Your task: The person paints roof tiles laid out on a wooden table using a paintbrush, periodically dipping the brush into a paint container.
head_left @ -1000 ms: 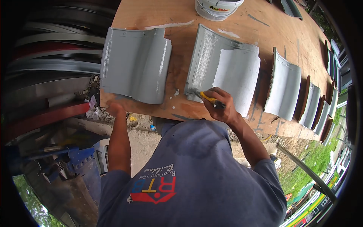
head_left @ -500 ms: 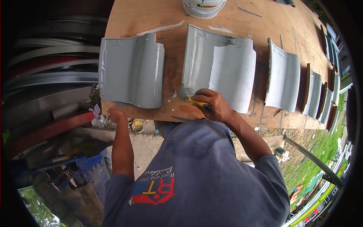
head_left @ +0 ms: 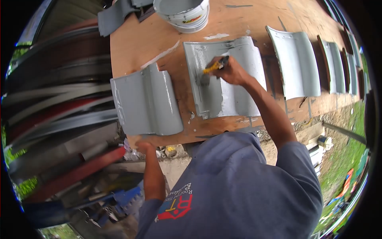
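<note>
My right hand (head_left: 234,71) grips a paintbrush (head_left: 213,69) with a yellow and black handle. Its grey bristles touch the left part of a curved roof tile (head_left: 213,97). Wet grey paint covers that left side, while the tile's raised right side is a paler white-grey. To the left lies another roof tile (head_left: 145,101), grey all over with a glossy streak along its ridge. My left hand (head_left: 144,147) is at the table's front edge, just below that grey tile; its fingers are hidden.
A white bucket (head_left: 190,20) of grey paint stands at the back of the wooden table (head_left: 135,51). More pale tiles (head_left: 296,63) run in a row to the right. Grey pieces (head_left: 115,16) lie at the far left corner, and stacked metal sheets (head_left: 59,93) fill the left side.
My right hand has carried the brush from the tile's near left corner up to its middle. The view has shifted, showing more of the bucket. My left hand stays by the table edge.
</note>
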Available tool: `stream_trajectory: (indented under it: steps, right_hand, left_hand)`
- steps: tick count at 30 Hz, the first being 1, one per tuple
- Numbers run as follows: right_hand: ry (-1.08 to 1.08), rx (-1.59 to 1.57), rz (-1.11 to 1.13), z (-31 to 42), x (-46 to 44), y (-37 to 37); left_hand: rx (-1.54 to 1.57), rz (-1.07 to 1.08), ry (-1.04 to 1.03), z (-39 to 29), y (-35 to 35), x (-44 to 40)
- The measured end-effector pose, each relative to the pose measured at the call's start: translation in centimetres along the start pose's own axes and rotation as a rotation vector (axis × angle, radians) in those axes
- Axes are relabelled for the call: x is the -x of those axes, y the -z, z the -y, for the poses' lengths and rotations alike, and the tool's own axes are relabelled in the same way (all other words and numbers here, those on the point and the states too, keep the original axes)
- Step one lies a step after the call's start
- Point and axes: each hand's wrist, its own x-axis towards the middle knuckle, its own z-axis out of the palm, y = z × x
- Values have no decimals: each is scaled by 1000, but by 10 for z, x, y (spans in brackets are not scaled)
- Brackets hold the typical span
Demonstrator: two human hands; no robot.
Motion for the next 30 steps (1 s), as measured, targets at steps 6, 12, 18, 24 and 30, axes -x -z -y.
stream_trajectory:
  steps: [6,12,18,24,30]
  right_hand:
    - [335,173,-471,-9,-60,21]
    - [381,166,-262,-7,-11,-11]
    - [186,-42,-146,16,2,5]
    - [101,147,-173,16,-43,11]
    - [140,-49,-259,17,-61,23]
  left_hand:
    - [64,132,31,-30,26,51]
    - [55,140,37,-30,24,50]
    - [-46,100,25,-35,27,58]
    - [45,152,29,-30,24,49]
    - [-42,68,5,-24,18,41]
